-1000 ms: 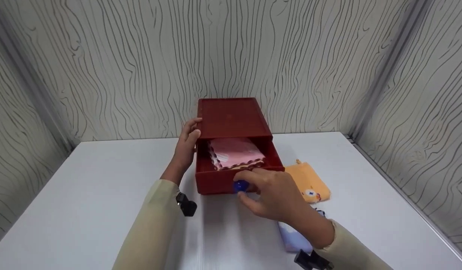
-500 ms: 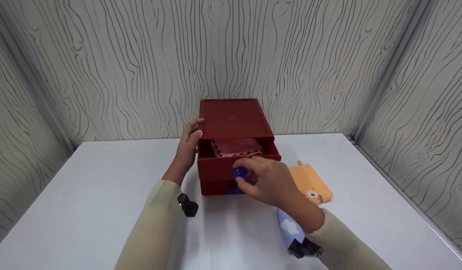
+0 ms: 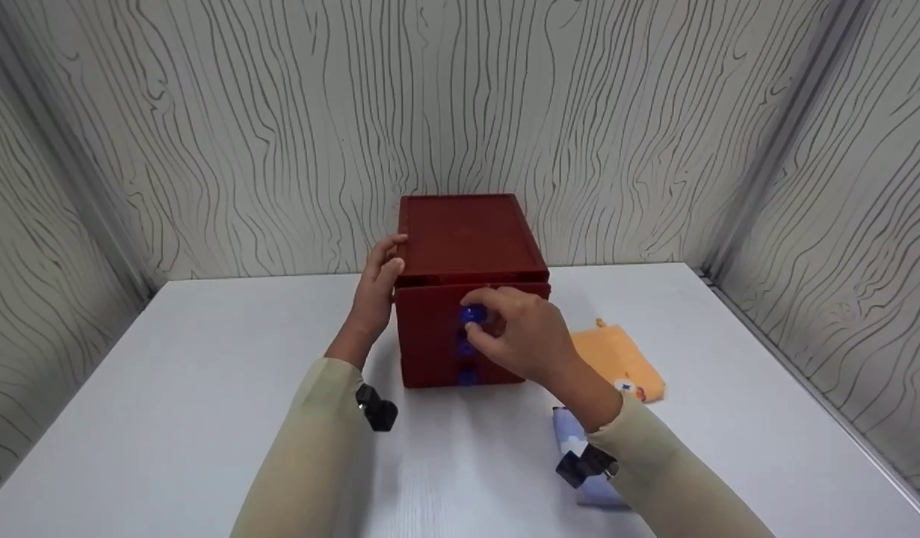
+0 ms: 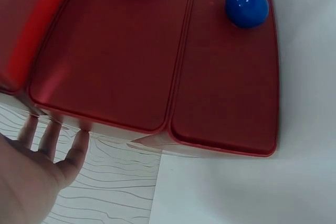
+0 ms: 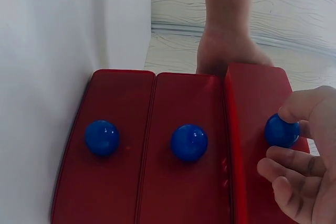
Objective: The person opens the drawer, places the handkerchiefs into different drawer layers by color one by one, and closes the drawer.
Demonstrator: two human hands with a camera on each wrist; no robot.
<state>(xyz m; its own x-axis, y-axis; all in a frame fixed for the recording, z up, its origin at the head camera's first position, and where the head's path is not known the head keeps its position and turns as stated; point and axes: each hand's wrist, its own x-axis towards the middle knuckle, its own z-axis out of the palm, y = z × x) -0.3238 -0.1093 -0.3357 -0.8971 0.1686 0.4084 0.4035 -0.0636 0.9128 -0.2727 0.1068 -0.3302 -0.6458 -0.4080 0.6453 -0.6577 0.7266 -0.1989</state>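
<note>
White table [image 3: 205,411], wood-grain walls [image 3: 460,97]: top drawer [image 3: 430,329] just short of flush

Bent fingers and thumb of the right hand [image 3: 530,332] pinched the top drawer's glossy blue knob [image 3: 472,314]. The left hand [image 3: 374,288], fingers loosely extended, gripping nothing, rested against the left side of the red three-drawer cabinet [image 3: 463,235] at the table's rear. The middle drawer [image 5: 184,100] and bottom drawer [image 5: 121,103] looked closed; seemingly only a narrow gap above the top drawer remained. Right of the cabinet lay an orange pouch [image 3: 609,355] and a partly hidden lavender-blue cloth item [image 3: 599,490].
</note>
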